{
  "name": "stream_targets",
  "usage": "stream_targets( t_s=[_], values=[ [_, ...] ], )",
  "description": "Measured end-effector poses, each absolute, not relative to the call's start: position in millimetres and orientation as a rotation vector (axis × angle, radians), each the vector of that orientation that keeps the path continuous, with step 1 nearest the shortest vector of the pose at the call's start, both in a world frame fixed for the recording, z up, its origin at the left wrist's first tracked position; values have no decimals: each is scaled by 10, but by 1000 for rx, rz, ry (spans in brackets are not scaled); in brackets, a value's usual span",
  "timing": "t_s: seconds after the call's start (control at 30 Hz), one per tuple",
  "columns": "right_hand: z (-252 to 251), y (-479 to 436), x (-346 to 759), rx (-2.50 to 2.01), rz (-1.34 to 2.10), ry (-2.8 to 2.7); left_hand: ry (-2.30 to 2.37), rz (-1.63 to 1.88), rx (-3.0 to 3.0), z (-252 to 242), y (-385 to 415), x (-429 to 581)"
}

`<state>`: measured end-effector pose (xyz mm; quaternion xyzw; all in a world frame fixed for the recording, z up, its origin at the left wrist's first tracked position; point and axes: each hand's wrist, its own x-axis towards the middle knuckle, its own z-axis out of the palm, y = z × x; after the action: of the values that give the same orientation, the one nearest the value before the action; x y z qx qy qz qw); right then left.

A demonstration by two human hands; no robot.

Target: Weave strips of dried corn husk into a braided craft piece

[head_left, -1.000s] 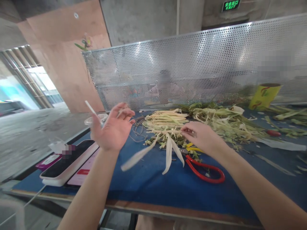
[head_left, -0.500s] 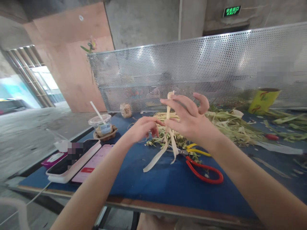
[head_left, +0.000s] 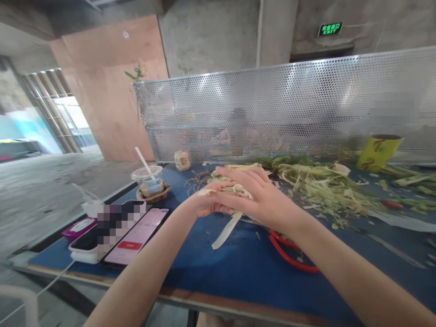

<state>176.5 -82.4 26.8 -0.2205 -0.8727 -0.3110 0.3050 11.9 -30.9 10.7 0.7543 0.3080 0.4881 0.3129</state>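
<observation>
Both hands together above blue table (head_left: 204, 277). Pale strip (head_left: 227, 231) between them, partly bunched, one flat tail hanging out below. Right hand (head_left: 260, 197) on top: fingers long and close together, thumb apart and lower. Left hand (head_left: 209, 200) beneath: fingers curled, partly covered. Clamped on strip or merely touching, in either hand: impossible to tell. Red-handled scissors (head_left: 293, 261) near right hand, partly hidden. Leaf heap (head_left: 323, 181) to the right; lidded cup (head_left: 153, 185) and phone (head_left: 138, 236) to the left.

green-lettered sign (head_left: 330, 29), "安全出口", "exit" below
</observation>
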Motion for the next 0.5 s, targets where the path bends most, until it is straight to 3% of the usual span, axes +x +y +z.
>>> stream_targets(
  t_s=[0.1, 0.17, 0.5],
  values=[
    [43, -701, 1876, -607, -426, -2179, 695, 683, 1704, 48, -269, 98],
    [-77, -630, 1947, -630, -247, -1980, 649, 521, 1501, 37, -267, 96],
    [-163, -714, 2081, -984, -283, -2145, 595, 560, 1474, 83, -339, 130]
  ],
)
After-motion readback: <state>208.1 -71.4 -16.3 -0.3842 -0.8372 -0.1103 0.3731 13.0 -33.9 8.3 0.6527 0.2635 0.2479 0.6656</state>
